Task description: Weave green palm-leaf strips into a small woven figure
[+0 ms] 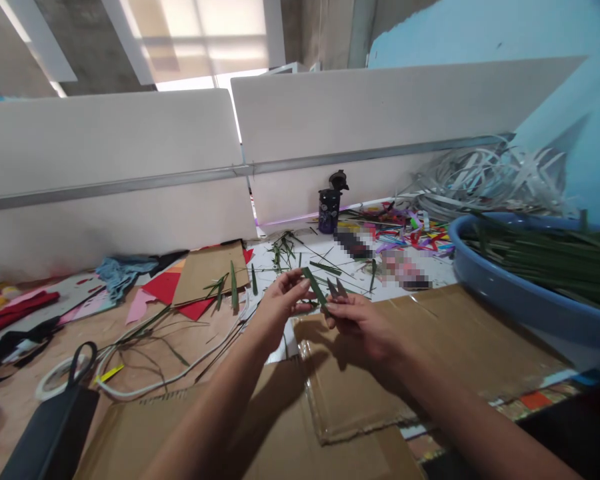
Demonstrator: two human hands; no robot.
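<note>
Cardboard (470, 340); left hand (285, 293) facing right hand (357, 321)

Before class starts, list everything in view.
Leaf strip: 1, green, centre
Scissors: 1, grey, centre
Leaf pieces: many, green, centre
Basin: 1, blue, right
Long leaves: many, green, in basin
Cup: 1, dark, back
Plastic strips: many, whitish, back right
Paper scraps: many, mixed, back right
Cardboard: several, brown, front, left
Paper: several, red, left
Cloths: several, blue, red, black, left
Cable: 1, white, left
Tape: 1, white, left
Case: 1, black, front left
Panels: several, white, back
Blurred items: 2, mixed, centre
Left hand: 1, centre, on leaf strip
Right hand: 1, centre, with scissors
</note>
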